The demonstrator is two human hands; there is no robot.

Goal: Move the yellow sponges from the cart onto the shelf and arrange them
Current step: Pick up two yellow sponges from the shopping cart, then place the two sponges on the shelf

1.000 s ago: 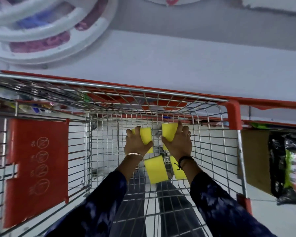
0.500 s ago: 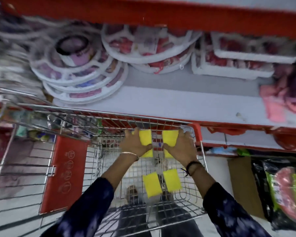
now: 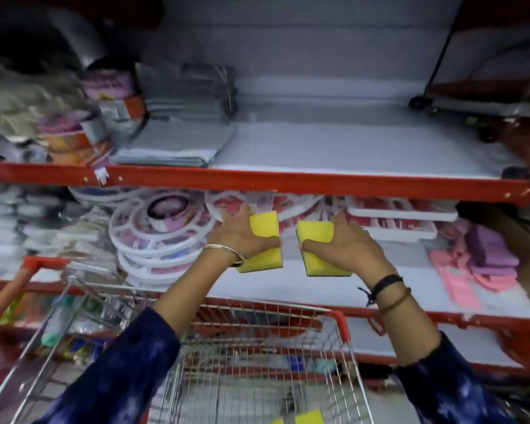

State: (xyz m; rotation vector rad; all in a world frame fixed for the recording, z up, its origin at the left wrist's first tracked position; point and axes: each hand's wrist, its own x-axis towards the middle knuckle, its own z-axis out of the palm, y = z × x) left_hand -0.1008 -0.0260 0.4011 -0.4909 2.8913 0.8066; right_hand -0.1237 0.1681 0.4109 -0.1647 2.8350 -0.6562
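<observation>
Sponges first: two yellow rectangular foam sponges, lifted clear of the cart and raised in front of the shelving. Left sponge [image 3: 263, 241] gripped in the left hand [image 3: 240, 235], thumb across its lower face, fingers behind the far edge. Right sponge [image 3: 320, 249] gripped in the right hand [image 3: 348, 246] in the same way. Close side by side, a narrow gap between them, not touching. Level with the lower white shelf with the red front rail [image 3: 276, 290]; not yet set down on any surface. Two more yellow foam sponges [image 3: 306, 418] left in the chrome wire shopping cart with red corners [image 3: 338, 322], at the bottom edge of the view.

Risks, as judged from here. Soft foam pinched by one edge only: likely to flex and slip if the grip loosened before a surface was reached. Upper white shelf [image 3: 334, 151] open at its middle and right, but its red front rail projected just above the fingers; could catch the sponges on the way up. Stack of round white plastic racks [image 3: 162, 231] just left of the left hand, loosely piled; could be knocked by a sideways drift. Folded grey cloths [image 3: 178, 145] on the upper shelf at left; crowding toward them would spoil a neat row. Much of the view blurred, so exact clearances could not be told.
</observation>
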